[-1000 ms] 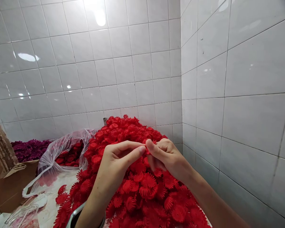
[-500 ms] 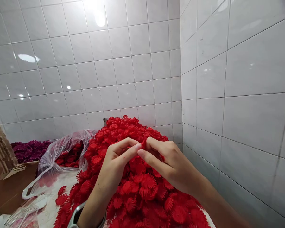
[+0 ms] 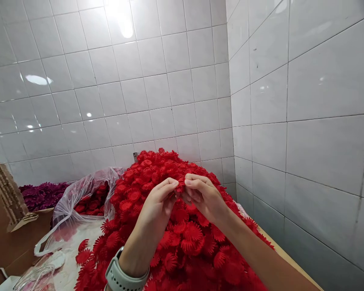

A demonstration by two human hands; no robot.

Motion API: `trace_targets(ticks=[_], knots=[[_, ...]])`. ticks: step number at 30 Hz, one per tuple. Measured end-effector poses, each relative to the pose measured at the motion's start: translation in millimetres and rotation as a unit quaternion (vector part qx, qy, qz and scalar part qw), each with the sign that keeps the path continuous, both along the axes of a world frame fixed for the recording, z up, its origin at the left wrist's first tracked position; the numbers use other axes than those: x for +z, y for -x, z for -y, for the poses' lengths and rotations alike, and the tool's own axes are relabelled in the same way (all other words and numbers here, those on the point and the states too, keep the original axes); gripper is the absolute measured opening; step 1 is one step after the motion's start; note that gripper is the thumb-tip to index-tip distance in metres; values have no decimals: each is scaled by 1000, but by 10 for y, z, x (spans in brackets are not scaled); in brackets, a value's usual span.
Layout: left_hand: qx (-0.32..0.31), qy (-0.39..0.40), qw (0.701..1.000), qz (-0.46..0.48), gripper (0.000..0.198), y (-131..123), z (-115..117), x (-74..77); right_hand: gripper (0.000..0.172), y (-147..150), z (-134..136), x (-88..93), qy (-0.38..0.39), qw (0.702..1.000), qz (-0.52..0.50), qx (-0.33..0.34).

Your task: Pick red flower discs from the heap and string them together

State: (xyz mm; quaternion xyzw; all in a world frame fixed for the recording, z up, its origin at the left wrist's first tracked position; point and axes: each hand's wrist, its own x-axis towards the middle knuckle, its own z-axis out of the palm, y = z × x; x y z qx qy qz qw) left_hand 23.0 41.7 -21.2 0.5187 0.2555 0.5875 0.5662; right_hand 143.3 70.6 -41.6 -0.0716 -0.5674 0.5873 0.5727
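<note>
A large heap of red fabric flowers (image 3: 191, 236) with fringed petals fills the middle of the view. Above it, my left hand (image 3: 160, 202) pinches the left side of a small red flower piece (image 3: 181, 185) between thumb and fingers. My right hand (image 3: 204, 198) grips the right side of the same piece, its fingertips close to the left ones. Most of the piece is hidden by the fingers. A pale watch (image 3: 125, 277) is strapped round my left wrist.
At the left lies a clear plastic bag (image 3: 63, 198) with red flowers inside. Purple flowers (image 3: 44, 195) lie behind a cardboard box (image 3: 3, 226). A white tiled wall (image 3: 157, 89) stands behind, and another tiled wall (image 3: 321, 161) rises on the right.
Both hands have turned so the fingertips point more toward each other, and more of the red piece shows between them. The watch has come further into view.
</note>
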Motion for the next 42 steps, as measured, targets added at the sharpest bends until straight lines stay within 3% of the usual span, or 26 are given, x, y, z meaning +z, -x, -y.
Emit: trace_targets(ticks=[6,13,21,28,30,35,37,40,42], knots=[[41,59,995,76,16,-2,-131,-28,34,55,-112,-79,48,997,-60,10],[38,97,984,142,22,-34,-106,-15,33,86,-143,-114,61,993,-99,5],[65,118,968,210,36,-9,-158,27,39,3,-182,-47,26,993,-87,-80],[83,-6,982,168,10,37,-238,-53,34,-173,-128,65,-30,976,47,-213],[90,-33,986,137,3,51,-251,-68,33,-206,-128,76,-43,961,102,-254],[98,-62,992,53,9,71,-229,-70,24,-231,-66,115,-104,896,252,-349],[83,-64,994,13,10,70,-198,-64,27,-229,-14,141,-120,897,266,-331],[62,-59,996,-39,12,59,-165,-64,31,-221,52,172,-97,939,247,-219],[62,-54,995,-54,13,51,-169,-78,28,-211,68,174,-92,950,229,-191]])
